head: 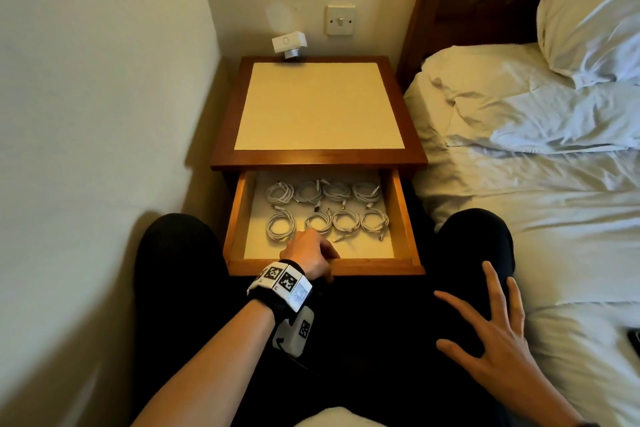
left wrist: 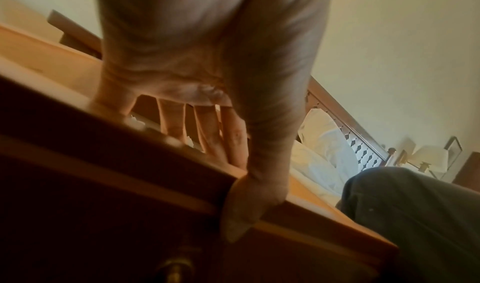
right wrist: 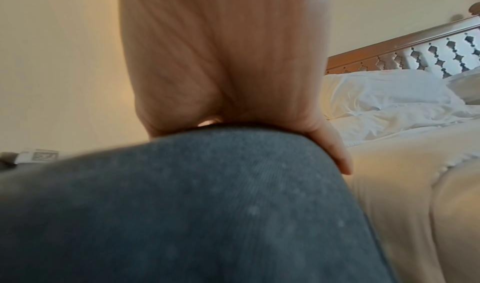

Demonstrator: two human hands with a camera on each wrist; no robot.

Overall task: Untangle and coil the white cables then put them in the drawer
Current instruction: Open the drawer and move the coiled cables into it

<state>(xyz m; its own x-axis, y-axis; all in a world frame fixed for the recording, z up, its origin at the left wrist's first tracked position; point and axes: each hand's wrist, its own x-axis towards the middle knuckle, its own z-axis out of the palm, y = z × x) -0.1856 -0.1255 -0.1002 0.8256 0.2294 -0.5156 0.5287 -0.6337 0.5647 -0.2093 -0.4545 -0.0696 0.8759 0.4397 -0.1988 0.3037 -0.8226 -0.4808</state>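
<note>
Several white cables (head: 327,210) lie coiled in two rows inside the open wooden drawer (head: 403,215) of the nightstand. My left hand (head: 313,253) grips the drawer's front edge near its middle. In the left wrist view its fingers (left wrist: 210,133) reach down inside the drawer while the thumb (left wrist: 249,201) presses on the outer face of the drawer front (left wrist: 324,232). The nearest coil (head: 318,222) lies just beyond the knuckles. My right hand (head: 491,333) lies flat and spread on my right thigh (right wrist: 182,205), holding nothing.
The nightstand top (head: 318,104) carries a small white device (head: 289,43) at its back edge, below a wall switch (head: 340,20). A wall stands close on the left. The bed (head: 536,218) with white pillows fills the right. A brass knob (left wrist: 176,267) sits on the drawer front.
</note>
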